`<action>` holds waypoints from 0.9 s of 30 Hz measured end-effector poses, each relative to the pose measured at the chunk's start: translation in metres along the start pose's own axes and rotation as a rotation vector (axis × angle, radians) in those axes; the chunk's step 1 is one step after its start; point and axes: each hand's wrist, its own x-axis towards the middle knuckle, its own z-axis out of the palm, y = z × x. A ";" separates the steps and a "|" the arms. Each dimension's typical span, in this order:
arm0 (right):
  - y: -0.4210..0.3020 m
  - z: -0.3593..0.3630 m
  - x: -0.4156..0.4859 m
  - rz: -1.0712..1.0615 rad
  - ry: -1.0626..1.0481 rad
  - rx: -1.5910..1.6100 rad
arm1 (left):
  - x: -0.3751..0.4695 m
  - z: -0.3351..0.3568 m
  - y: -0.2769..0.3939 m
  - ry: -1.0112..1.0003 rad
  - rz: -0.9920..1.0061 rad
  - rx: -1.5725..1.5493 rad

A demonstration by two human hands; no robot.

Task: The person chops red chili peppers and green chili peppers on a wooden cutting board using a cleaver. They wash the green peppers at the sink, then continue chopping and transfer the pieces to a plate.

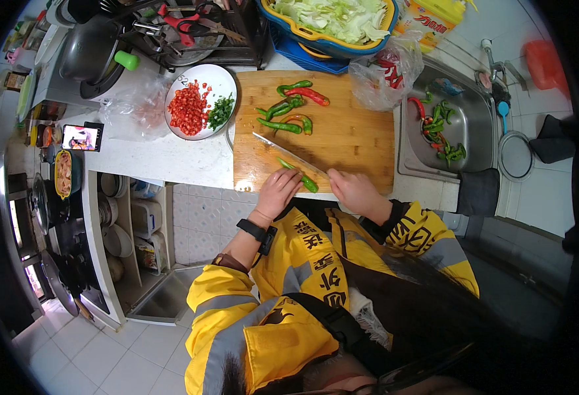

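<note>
On the wooden cutting board, my left hand presses a green chili pepper near the board's front edge. My right hand grips a kitchen knife by its handle. The blade points up and to the left, just beyond the held pepper. Farther back on the board lie several whole peppers, among them a red chili and a green chili. Left of the board is a white plate with chopped red chili and a smaller heap of chopped green chili.
A steel sink on the right holds green and red pepper pieces. A plastic bag with red chilies rests over the board's far right corner. Behind stands a basket of cut cabbage. A phone sits at the left.
</note>
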 end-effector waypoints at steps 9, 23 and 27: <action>-0.004 -0.019 -0.028 -0.004 -0.071 -0.048 | 0.001 0.001 -0.006 0.088 -0.055 0.015; -0.017 0.004 0.000 -0.002 -0.139 -0.112 | -0.003 -0.001 -0.013 0.089 -0.111 0.044; -0.021 0.013 0.006 0.001 -0.098 -0.124 | -0.002 -0.003 -0.012 0.073 -0.094 0.063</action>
